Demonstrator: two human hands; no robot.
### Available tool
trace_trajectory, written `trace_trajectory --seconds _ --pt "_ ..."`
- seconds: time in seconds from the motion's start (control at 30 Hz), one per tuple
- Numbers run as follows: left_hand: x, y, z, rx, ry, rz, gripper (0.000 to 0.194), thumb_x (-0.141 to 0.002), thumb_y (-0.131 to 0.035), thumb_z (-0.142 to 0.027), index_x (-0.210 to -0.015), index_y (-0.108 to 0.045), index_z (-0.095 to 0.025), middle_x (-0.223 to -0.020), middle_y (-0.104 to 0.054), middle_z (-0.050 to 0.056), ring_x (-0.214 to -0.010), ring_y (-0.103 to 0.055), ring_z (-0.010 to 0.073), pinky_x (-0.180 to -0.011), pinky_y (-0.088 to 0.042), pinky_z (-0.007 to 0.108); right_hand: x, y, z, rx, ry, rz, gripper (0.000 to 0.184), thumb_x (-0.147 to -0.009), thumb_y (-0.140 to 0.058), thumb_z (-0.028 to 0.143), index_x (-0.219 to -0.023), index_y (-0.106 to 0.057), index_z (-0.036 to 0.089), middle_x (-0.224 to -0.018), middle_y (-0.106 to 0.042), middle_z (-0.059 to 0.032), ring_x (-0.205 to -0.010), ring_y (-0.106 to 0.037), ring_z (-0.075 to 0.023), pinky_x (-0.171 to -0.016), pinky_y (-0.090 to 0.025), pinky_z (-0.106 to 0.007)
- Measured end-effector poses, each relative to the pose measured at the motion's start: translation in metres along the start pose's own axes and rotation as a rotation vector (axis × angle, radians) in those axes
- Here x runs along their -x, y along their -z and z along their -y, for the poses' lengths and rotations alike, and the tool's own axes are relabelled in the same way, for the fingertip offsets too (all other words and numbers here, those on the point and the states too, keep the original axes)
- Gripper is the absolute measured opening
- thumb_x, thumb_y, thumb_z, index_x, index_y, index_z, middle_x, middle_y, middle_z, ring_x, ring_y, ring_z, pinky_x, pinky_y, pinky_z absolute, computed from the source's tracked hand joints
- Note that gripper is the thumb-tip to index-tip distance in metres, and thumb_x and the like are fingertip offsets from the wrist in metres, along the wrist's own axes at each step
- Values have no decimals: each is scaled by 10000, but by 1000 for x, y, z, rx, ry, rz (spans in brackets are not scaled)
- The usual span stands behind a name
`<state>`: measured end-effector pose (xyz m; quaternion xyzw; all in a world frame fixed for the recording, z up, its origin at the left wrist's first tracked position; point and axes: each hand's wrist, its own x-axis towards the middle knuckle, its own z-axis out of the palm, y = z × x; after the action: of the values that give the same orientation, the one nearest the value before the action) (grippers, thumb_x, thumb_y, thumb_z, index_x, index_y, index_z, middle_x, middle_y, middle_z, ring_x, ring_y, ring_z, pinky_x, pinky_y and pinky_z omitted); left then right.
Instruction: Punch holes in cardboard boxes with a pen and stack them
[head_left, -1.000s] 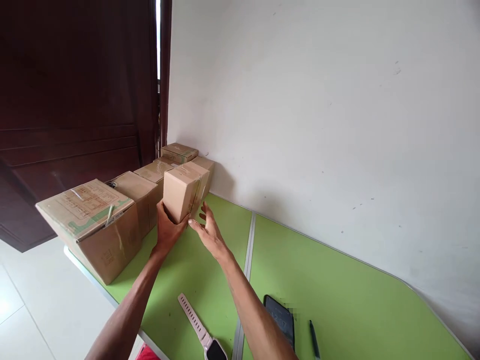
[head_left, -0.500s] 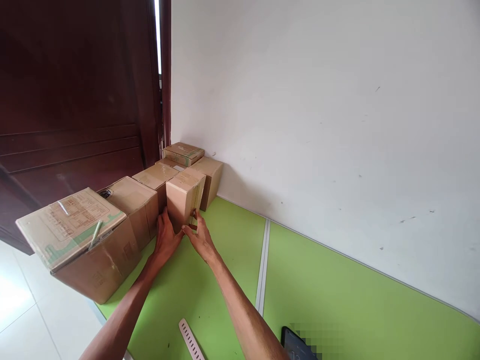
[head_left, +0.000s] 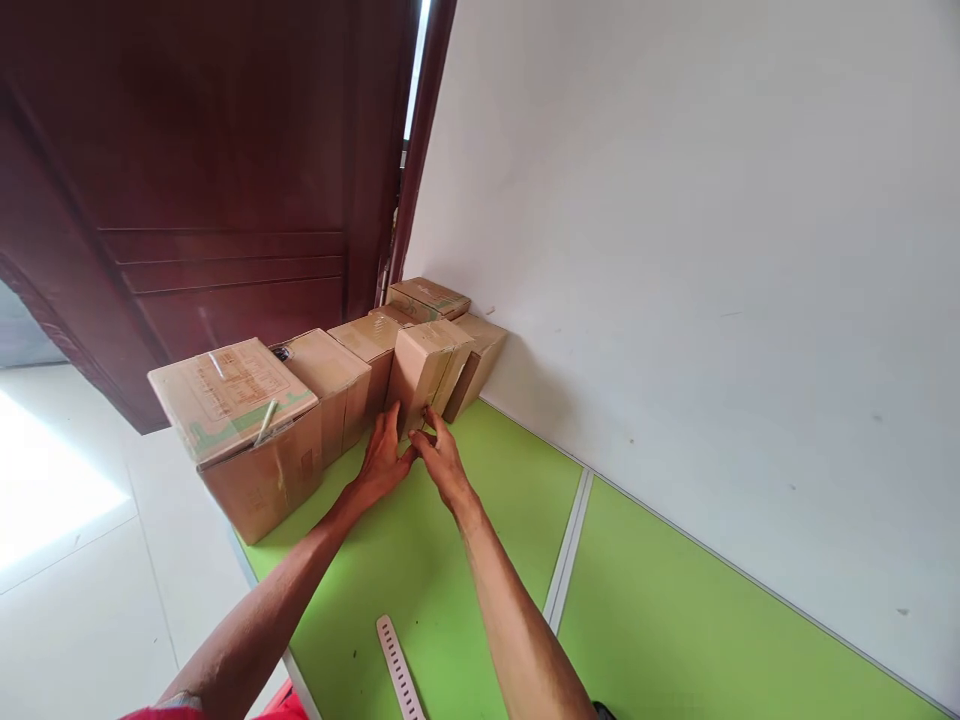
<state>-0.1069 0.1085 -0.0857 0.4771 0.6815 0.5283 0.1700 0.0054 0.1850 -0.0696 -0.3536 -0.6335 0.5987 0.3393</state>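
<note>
A small brown cardboard box [head_left: 416, 375] stands at the front of a group of boxes on the green table [head_left: 517, 490]. It looks slightly tilted. My left hand [head_left: 384, 455] grips its lower left edge, and my right hand [head_left: 442, 455] has its fingers on the lower right side, so the box sits between them. The two thumbs come close together at the box's lower front. Part of the left fingertips is hidden between this box and its neighbour. Directly behind, another cardboard box [head_left: 487, 350] rests near the wall.
A large carton [head_left: 232, 400] with a green print and a second carton [head_left: 330, 370] line the table's left side. Further back lies a flat box [head_left: 427, 297] in the corner. A pink strap [head_left: 399, 665] is at the front. A dark red door [head_left: 225, 150] and white wall [head_left: 675, 250] enclose the corner.
The view has swung left, so everything sits further right. Both hands stay on the small box, which now leans a little more. The phone has almost left the picture.
</note>
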Motion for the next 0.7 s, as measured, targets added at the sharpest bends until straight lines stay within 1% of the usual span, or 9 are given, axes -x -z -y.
trace_trajectory --seconds 0.17,0.23,0.3,0.37,0.43,0.5,0.53,0.6,0.7 --pt "33 30 -26 24 -15 124 736 -902 -775 -251 -1609 -579 -195 -1661 -589 226 -1592 -542 431 -1313 -471 634 27 -5 28 28 -11 26 901 -786 -817 625 -1566 -604 228 -1751 -510 -227 -1425 -663 -389 -1206 -534 -601" --pt "68 58 -50 34 -53 154 595 -925 -777 -261 -1508 -672 -208 -1507 -700 191 -1390 -705 374 -1175 -608 537 54 -17 48 53 45 32 721 -869 -779 623 -1478 -655 259 -1659 -614 -178 -1409 -662 -364 -1203 -532 -563" --pt "109 96 -79 55 -139 184 380 -1004 -723 -271 -1381 -751 -230 -1300 -792 124 -1118 -792 266 -988 -676 397 86 -37 69 127 178 57 463 -1003 -655 615 -1281 -732 253 -1363 -775 -144 -1257 -717 -335 -1133 -567 -519" --pt "147 142 -107 14 -346 21 204 -1086 -664 -250 -1221 -815 -223 -1072 -826 87 -917 -776 205 -838 -653 330 116 -63 83 174 271 162 437 -1067 -570 615 -1202 -738 236 -1211 -791 -131 -1152 -738 -322 -1060 -601 -502" --pt "172 192 -118 -77 -422 -354 172 -1095 -658 -225 -1121 -828 -227 -1003 -817 59 -888 -764 181 -797 -617 299 139 -95 85 213 336 203 600 -984 -708 631 -1390 -662 191 -1398 -720 -188 -1306 -688 -365 -1113 -591 -538" --pt "176 237 -106 -120 -417 -747 226 -1099 -643 -352 -1181 -817 -233 -1084 -812 60 -948 -764 211 -846 -616 346 152 -126 75 262 344 176 1023 -841 -867 643 -1617 -470 108 -1621 -553 -287 -1534 -535 -436 -1270 -483 -613" --pt "171 255 -92 -150 -371 -868 285 -1088 -642 -428 -1227 -799 -236 -1161 -807 70 -1018 -770 234 -865 -620 365 154 -139 66 287 318 155 1186 -800 -903 654 -1682 -372 65 -1692 -463 -330 -1619 -440 -465 -1334 -403 -640" --pt "149 280 -51 -178 -150 -886 467 -1018 -690 -576 -1328 -754 -231 -1357 -766 112 -1206 -746 278 -1022 -613 418 155 -158 48 328 237 115 1404 -753 -930 714 -1738 -230 -1 -1762 -326 -392 -1703 -292 -511 -1380 -308 -679" --pt "111 288 11 1 109 -748 790 -953 -600 -835 -1432 -685 -212 -1544 -670 198 -1408 -661 362 -1184 -547 531 150 -170 27 376 160 96 1570 -696 -934 809 -1768 -136 -14 -1803 -227 -418 -1724 -217 -555 -1355 -322 -730"
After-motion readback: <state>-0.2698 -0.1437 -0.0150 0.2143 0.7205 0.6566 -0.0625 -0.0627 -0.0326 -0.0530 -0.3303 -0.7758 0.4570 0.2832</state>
